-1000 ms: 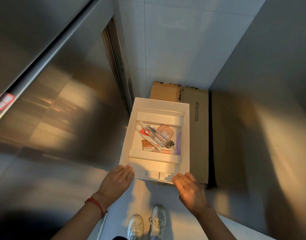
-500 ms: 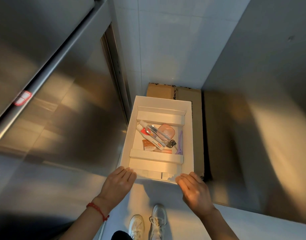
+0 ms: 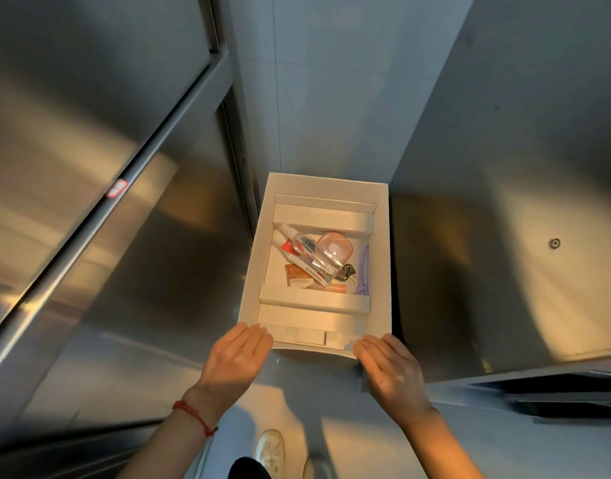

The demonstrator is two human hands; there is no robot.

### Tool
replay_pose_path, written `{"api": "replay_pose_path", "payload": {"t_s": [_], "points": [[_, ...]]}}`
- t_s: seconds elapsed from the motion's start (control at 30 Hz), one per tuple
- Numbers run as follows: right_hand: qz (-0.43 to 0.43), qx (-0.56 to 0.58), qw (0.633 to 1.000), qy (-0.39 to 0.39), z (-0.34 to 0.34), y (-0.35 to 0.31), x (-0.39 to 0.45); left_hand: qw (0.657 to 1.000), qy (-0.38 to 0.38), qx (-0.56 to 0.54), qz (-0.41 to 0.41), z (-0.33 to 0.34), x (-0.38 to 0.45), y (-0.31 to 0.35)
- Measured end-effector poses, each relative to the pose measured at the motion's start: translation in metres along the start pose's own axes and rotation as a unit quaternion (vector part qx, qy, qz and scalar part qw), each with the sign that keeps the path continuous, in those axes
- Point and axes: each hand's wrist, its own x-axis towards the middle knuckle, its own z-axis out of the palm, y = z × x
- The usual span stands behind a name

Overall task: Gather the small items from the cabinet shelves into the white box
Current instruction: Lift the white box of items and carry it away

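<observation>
The white box point(image 3: 380, 271) is carried out in front at about waist height, between steel cabinet fronts point(image 3: 107, 236), with both near corners held. The left hand point(image 3: 236, 357) and right hand point(image 3: 388, 369) are laid with fingers fairly straight over the near edge; whether thumbs are hooked underneath can't be told. Inside the middle compartment a clear spray bottle point(image 3: 314, 252), a pink case point(image 3: 331, 245), an orange packet point(image 3: 297, 276) and keys point(image 3: 347, 271) are piled loosely. It's probably thin card, light but bendy, so support under the base is likely safer, kept level so nothing gets slid around.
</observation>
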Motion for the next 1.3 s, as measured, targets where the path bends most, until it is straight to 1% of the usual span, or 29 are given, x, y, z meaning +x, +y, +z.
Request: {"api": "replay_pose_path", "payload": {"t_s": [0.13,0.27,0.57,0.73,0.8,0.97,1.17,1.3], "points": [[-0.016,0.003,1.000,-0.009,-0.023,0.003,0.003,0.999,-0.014,-0.010,-0.028,-0.019,0.003,0.015],[-0.031,-0.001,0.999,-0.010,-0.044,0.006,0.003,0.999,0.008,-0.001,-0.050,-0.032,0.003,0.032],[-0.058,-0.009,0.997,0.045,-0.077,-0.005,0.003,0.996,0.058,0.045,-0.058,-0.083,0.004,0.057],[-0.077,-0.022,0.994,0.073,-0.091,-0.017,0.002,0.996,0.035,0.050,-0.070,-0.115,-0.003,0.068],[-0.081,-0.022,0.993,0.086,-0.097,-0.023,0.001,0.996,0.038,0.049,-0.070,-0.124,-0.009,0.071],[-0.084,-0.032,0.992,0.088,-0.117,-0.044,-0.004,0.996,0.036,0.048,-0.060,-0.142,-0.022,0.076],[-0.072,-0.045,0.991,0.105,-0.141,-0.076,-0.018,0.997,0.040,0.043,-0.047,-0.165,-0.042,0.084],[-0.060,-0.058,0.991,0.101,-0.155,-0.095,-0.032,0.997,0.041,0.049,-0.034,-0.178,-0.056,0.093]]}}
